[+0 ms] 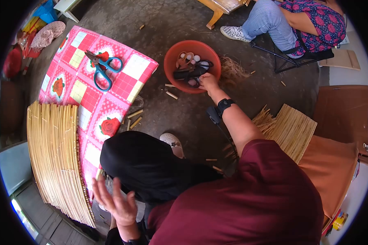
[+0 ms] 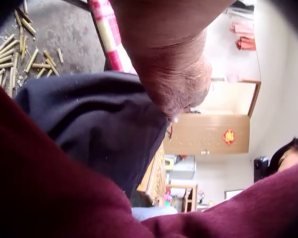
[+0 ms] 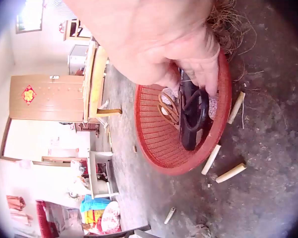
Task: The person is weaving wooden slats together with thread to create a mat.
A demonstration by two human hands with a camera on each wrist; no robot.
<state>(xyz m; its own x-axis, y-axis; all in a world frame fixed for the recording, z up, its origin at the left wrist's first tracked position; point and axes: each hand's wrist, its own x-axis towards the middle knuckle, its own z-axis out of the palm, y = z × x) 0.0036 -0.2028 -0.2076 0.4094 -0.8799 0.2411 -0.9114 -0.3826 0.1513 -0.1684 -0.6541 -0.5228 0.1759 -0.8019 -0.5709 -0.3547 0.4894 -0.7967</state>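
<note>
My right hand (image 1: 209, 83) reaches over the near rim of a red plastic basket (image 1: 170, 62) on the floor. In the right wrist view its thumb and fingers pinch a black loop-handled tool (image 3: 203, 111) that looks like scissors. Beside it in the basket lie a long black object (image 3: 187, 134), tan cord loops (image 3: 169, 110) and several pale round pieces. My left hand (image 1: 119, 203) is raised with fingers spread, holding nothing, near a reed mat (image 1: 59, 159). Only its wrist and heel show in the left wrist view, above dark cloth.
Blue-handled shears (image 1: 106, 71) lie on a table with a pink checked cloth (image 1: 110, 102). Cut reed pieces (image 1: 171, 95) and a tuft of fibre (image 1: 233, 70) are on the floor. A seated person (image 1: 270, 22) is at upper right; another reed mat (image 1: 292, 130) lies right.
</note>
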